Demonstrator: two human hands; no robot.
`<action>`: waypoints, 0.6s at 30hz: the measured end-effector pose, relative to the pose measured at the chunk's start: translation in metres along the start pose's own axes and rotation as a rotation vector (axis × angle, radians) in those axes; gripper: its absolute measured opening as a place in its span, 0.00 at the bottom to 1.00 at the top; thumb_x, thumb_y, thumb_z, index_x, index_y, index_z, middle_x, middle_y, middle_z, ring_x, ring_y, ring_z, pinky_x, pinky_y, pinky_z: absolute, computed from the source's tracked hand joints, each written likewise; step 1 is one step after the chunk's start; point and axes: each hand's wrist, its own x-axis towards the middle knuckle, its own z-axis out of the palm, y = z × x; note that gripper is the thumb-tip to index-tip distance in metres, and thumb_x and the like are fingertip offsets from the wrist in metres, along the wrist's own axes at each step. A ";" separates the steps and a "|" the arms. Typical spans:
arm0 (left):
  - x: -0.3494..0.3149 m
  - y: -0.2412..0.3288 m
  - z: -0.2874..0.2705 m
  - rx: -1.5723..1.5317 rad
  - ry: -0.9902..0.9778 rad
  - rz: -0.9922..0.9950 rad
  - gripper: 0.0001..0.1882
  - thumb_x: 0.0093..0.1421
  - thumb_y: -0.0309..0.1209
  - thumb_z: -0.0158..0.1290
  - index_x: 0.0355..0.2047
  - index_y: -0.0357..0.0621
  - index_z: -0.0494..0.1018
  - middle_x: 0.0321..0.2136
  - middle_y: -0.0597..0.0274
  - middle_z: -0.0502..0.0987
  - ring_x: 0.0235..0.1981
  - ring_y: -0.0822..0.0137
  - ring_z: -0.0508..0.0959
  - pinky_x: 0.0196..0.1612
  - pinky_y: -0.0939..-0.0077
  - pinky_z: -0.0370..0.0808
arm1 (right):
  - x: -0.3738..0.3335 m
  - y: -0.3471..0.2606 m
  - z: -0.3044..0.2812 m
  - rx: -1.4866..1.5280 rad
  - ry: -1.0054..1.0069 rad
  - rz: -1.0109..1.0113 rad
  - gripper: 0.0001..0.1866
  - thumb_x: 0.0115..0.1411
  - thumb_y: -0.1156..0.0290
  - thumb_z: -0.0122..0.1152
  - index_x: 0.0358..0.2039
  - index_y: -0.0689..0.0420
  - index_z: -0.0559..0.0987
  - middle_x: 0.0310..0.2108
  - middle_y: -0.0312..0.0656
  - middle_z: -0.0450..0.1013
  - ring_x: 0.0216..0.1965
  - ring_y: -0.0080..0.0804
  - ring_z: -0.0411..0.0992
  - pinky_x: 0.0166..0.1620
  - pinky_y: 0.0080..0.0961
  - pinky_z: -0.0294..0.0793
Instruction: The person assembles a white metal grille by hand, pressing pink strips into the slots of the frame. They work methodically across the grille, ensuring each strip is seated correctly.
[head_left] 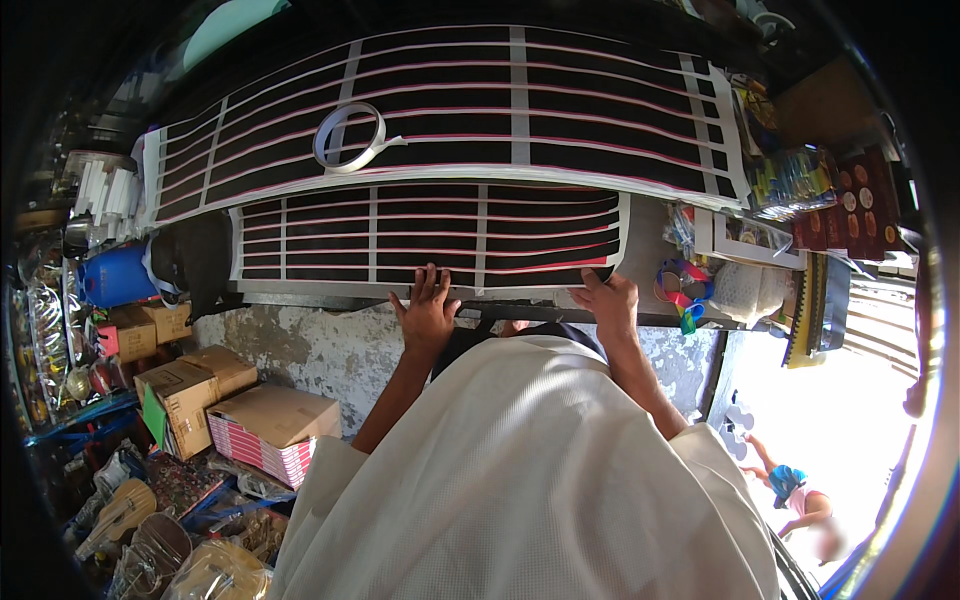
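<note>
A long sheet (427,235) with black strips, red and white lines and grey cross bands lies along the near side of the table. My left hand (428,308) rests on its near edge, fingers spread. At the sheet's near right corner is my right hand (610,300), its thumb and finger closed on the end of a black strip (602,272). Red shows beside that end, which looks slightly raised. Behind lies a larger stack of similar sheets (440,102), carrying a white roll of tape (374,154) with a loose tail.
Cardboard boxes (275,414) stand on the lower left, near packed shelves and a blue container (112,275). Colourful ribbon (683,290) and a bubble-wrapped bundle (750,290) sit at the table's right end. A person (800,500) is outside at the lower right.
</note>
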 end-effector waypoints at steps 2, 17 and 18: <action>0.000 0.000 0.000 0.014 -0.008 -0.004 0.39 0.75 0.53 0.58 0.82 0.65 0.62 0.85 0.63 0.57 0.85 0.55 0.55 0.76 0.06 0.40 | 0.000 -0.004 -0.002 0.036 0.019 -0.043 0.14 0.74 0.68 0.71 0.42 0.70 0.86 0.35 0.45 0.85 0.35 0.35 0.88 0.43 0.32 0.93; 0.000 -0.002 0.001 -0.010 0.030 0.026 0.37 0.75 0.53 0.56 0.82 0.63 0.64 0.84 0.62 0.59 0.85 0.55 0.56 0.79 0.14 0.36 | 0.052 0.062 -0.060 0.480 0.056 0.344 0.22 0.80 0.63 0.61 0.61 0.70 0.72 0.49 0.56 0.81 0.57 0.52 0.85 0.58 0.47 0.89; 0.000 -0.002 0.001 -0.031 0.100 0.053 0.36 0.75 0.52 0.57 0.81 0.62 0.66 0.83 0.61 0.61 0.84 0.54 0.57 0.80 0.15 0.38 | 0.050 0.069 -0.059 0.498 0.030 0.363 0.23 0.80 0.62 0.62 0.62 0.70 0.72 0.50 0.56 0.81 0.57 0.52 0.85 0.59 0.48 0.89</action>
